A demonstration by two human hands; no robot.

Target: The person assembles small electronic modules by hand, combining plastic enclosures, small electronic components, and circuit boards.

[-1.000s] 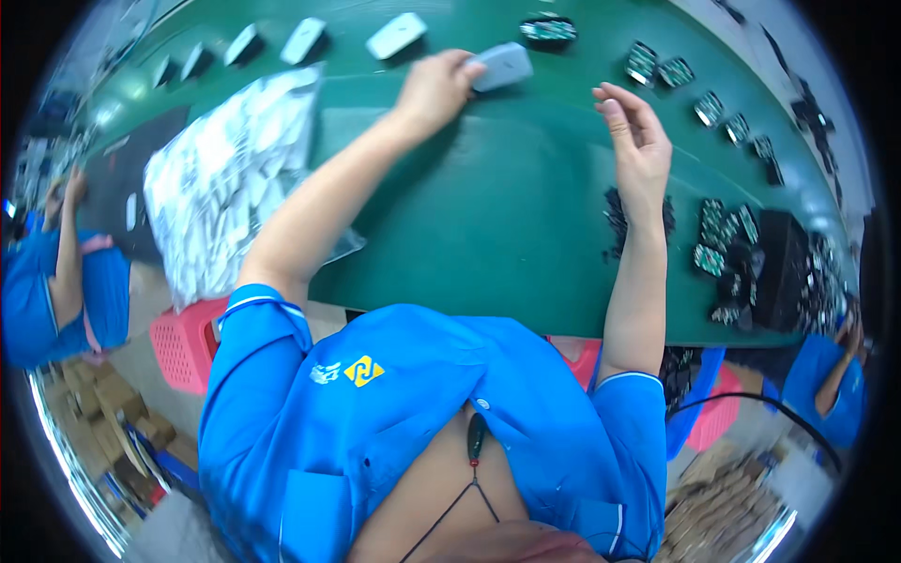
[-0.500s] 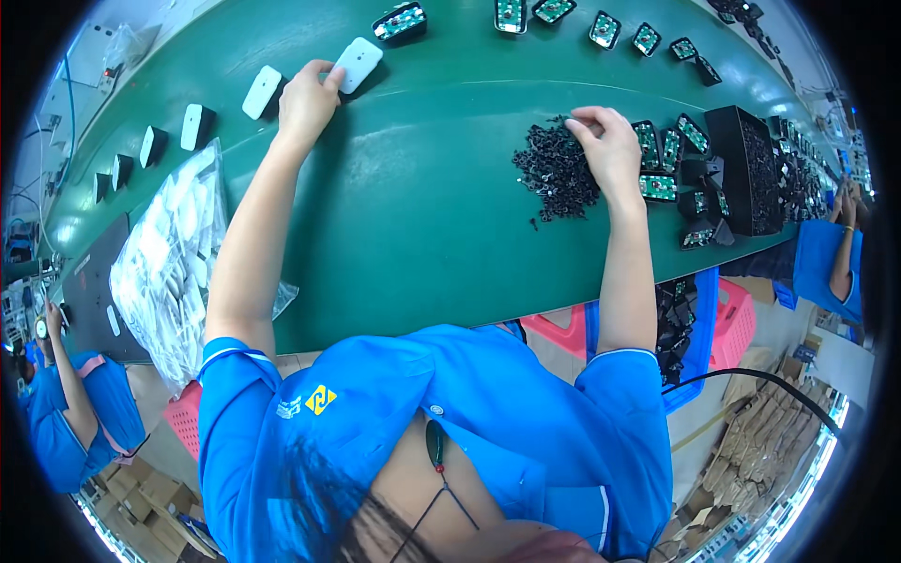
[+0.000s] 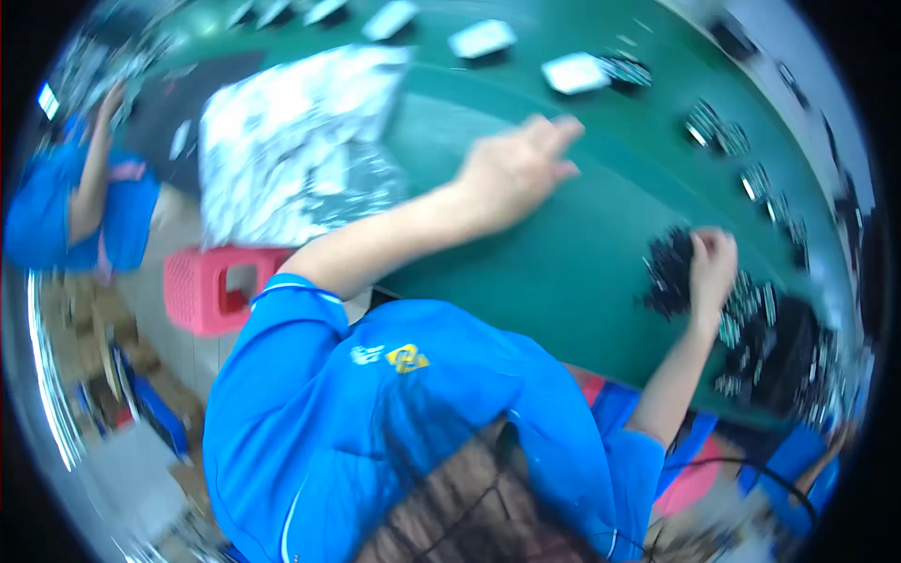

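My left hand (image 3: pixel 521 174) is over the green table with fingers stretched apart, blurred and holding nothing. Beyond it lies a white cover (image 3: pixel 575 73), beside or partly on a black housing with a green circuit board (image 3: pixel 627 70); the blur hides which. Several more housings with white covers (image 3: pixel 482 39) run in a row to the far left. My right hand (image 3: pixel 715 267) is at the right edge of a pile of small black parts (image 3: pixel 668 272), fingertips pressed together. Whatever they pinch is too small to make out.
A clear plastic bag of white pieces (image 3: pixel 300 141) lies left on the table (image 3: pixel 488 281). Open housings with green boards (image 3: pixel 702 124) line the far right. Beside my right hand are more boards and a black box (image 3: pixel 784 342). A pink stool (image 3: pixel 211 291) and a person (image 3: pixel 80 206) are at left.
My left hand has let go of the white cover and moved back toward me. My right hand stays by the black pile, fingers now closer together. The whole view has swung left.
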